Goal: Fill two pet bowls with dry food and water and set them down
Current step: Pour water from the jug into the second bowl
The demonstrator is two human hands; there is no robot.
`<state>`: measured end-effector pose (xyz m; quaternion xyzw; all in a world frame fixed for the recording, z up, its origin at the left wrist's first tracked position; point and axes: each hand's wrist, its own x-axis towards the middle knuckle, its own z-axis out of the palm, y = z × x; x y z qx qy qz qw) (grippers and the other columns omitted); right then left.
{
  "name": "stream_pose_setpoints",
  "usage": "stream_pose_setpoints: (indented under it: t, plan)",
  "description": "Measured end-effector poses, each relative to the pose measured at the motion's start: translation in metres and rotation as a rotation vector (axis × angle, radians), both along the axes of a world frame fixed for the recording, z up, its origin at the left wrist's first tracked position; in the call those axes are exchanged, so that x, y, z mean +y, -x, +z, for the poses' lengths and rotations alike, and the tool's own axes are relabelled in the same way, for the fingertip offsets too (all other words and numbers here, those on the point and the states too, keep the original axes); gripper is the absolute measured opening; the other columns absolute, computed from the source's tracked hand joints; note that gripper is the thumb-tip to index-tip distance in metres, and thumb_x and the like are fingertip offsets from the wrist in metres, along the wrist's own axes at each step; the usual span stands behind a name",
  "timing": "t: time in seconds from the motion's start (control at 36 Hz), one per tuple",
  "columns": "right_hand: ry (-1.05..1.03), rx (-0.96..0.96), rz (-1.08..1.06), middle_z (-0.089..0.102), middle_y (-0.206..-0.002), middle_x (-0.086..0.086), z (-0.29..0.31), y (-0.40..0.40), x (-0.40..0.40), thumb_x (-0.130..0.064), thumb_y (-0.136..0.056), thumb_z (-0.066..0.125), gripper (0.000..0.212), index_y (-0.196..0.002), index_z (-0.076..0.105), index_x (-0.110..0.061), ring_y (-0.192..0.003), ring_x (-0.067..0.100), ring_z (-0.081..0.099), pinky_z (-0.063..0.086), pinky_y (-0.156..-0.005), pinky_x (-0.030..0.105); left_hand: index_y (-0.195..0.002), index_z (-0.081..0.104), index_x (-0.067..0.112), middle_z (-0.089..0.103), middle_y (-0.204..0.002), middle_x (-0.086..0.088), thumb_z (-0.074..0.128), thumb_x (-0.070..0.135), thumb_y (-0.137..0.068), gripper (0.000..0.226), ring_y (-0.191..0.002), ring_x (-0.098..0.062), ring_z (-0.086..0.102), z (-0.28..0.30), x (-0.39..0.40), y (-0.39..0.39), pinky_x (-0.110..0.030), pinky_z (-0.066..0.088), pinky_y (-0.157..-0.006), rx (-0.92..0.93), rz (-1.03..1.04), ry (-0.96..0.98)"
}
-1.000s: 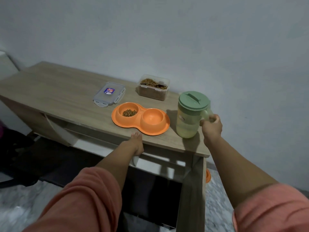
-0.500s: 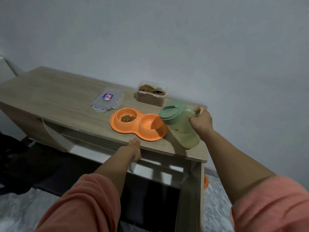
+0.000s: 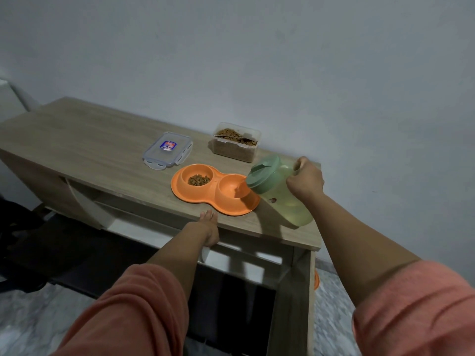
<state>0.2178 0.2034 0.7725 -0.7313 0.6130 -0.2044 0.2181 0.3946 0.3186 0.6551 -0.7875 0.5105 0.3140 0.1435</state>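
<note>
An orange double pet bowl (image 3: 180, 192) lies near the front edge of the wooden table (image 3: 84, 147). Its left cup holds dry kibble (image 3: 198, 180). My right hand (image 3: 305, 179) grips the handle of a green lidded water jug (image 3: 279, 191), tilted left with its spout over the right cup; a thin stream of water (image 3: 241, 187) falls into that cup. My left hand (image 3: 209, 228) rests flat on the table's front edge just below the bowl, fingers apart, holding nothing.
A clear container of kibble (image 3: 235, 145) with a spoon in it stands at the back by the wall. Its loose lid (image 3: 167, 149) lies to the left. An orange object (image 3: 316, 280) peeks out on the floor at the table's right side.
My right hand lifted the jug from upright, tilted it left toward the bowl, and water now pours into the right cup. My left hand stayed on the table edge.
</note>
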Motion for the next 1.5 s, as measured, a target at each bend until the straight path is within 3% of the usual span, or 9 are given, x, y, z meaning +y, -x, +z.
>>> stream_pose_setpoints:
  t: [0.39,0.53,0.69,1.0,1.17,1.28,1.36,1.5]
  plan:
    - [0.047,0.055,-0.018,0.043,-0.067,-0.001,-0.004,-0.007,-0.005,0.001,-0.080,0.048,0.019,-0.091,0.043,-0.014,-0.083,0.028,0.046,0.035,-0.089,0.037,-0.151,-0.016,0.003,-0.023,-0.159,-0.012,0.035,0.015,-0.102,0.072,-0.149,-0.029,-0.014,-0.002,-0.001,-0.002,-0.043,0.003,-0.123,-0.007,-0.005,-0.019]
    - [0.054,0.059,-0.014,0.041,-0.067,-0.002,-0.004,-0.006,-0.006,0.000,-0.080,0.049,0.019,-0.091,0.042,-0.013,-0.082,0.027,0.045,0.030,-0.082,0.035,-0.151,-0.017,0.003,-0.023,-0.159,-0.013,0.034,0.012,-0.101,0.072,-0.149,-0.029,-0.014,-0.003,-0.002,-0.001,-0.043,0.004,-0.122,-0.018,-0.008,-0.023]
    - [0.067,0.062,-0.021,0.041,-0.068,-0.002,-0.003,-0.007,-0.006,0.000,-0.080,0.049,0.018,-0.090,0.043,-0.013,-0.082,0.027,0.044,0.035,-0.087,0.037,-0.151,-0.017,0.003,-0.023,-0.159,-0.012,0.034,0.013,-0.101,0.072,-0.149,-0.029,-0.014,-0.002,-0.003,-0.001,-0.043,0.003,-0.123,-0.024,-0.010,-0.024]
    - [0.092,0.064,-0.032,0.043,-0.068,-0.001,-0.004,-0.006,-0.009,0.000,-0.080,0.047,0.016,-0.089,0.043,-0.013,-0.083,0.028,0.046,0.033,-0.082,0.036,-0.151,-0.018,0.003,-0.024,-0.159,-0.012,0.034,0.010,-0.101,0.073,-0.149,-0.029,-0.014,-0.005,-0.004,-0.002,-0.042,0.004,-0.122,-0.030,-0.008,-0.031]
    - [0.084,0.067,-0.031,0.054,-0.084,0.007,-0.002,-0.006,-0.010,-0.003,-0.081,0.049,0.015,-0.090,0.043,-0.013,-0.086,0.029,0.048,0.034,-0.082,0.036,-0.151,-0.018,0.004,-0.024,-0.159,-0.012,0.033,0.010,-0.101,0.071,-0.149,-0.028,-0.014,-0.006,-0.005,-0.002,-0.043,0.004,-0.122,-0.031,-0.003,-0.042]
    - [0.077,0.069,-0.029,0.050,-0.076,0.004,-0.001,-0.005,-0.009,-0.002,-0.080,0.050,0.016,-0.090,0.043,-0.013,-0.085,0.028,0.047,0.033,-0.081,0.036,-0.151,-0.018,0.003,-0.023,-0.159,-0.012,0.032,0.012,-0.101,0.071,-0.149,-0.028,-0.014,-0.004,-0.005,-0.001,-0.042,0.003,-0.122,-0.022,-0.001,-0.040]
    - [0.062,0.064,-0.030,0.043,-0.068,-0.001,0.001,-0.002,-0.007,0.000,-0.080,0.049,0.017,-0.091,0.042,-0.012,-0.082,0.027,0.046,0.035,-0.084,0.036,-0.151,-0.017,0.004,-0.023,-0.159,-0.011,0.032,0.014,-0.101,0.071,-0.149,-0.027,-0.014,-0.003,-0.004,-0.002,-0.042,0.003,-0.123,-0.020,-0.005,-0.034]
    - [0.017,-0.083,-0.083,0.047,-0.072,0.003,-0.001,0.006,-0.006,-0.003,-0.078,0.050,0.016,-0.091,0.044,-0.011,-0.079,0.027,0.050,0.046,-0.082,0.042,-0.151,-0.018,0.004,-0.023,-0.159,-0.011,0.033,0.015,-0.102,0.072,-0.149,-0.028,-0.014,-0.003,-0.003,-0.002,-0.043,0.004,-0.122,-0.015,-0.007,-0.032]
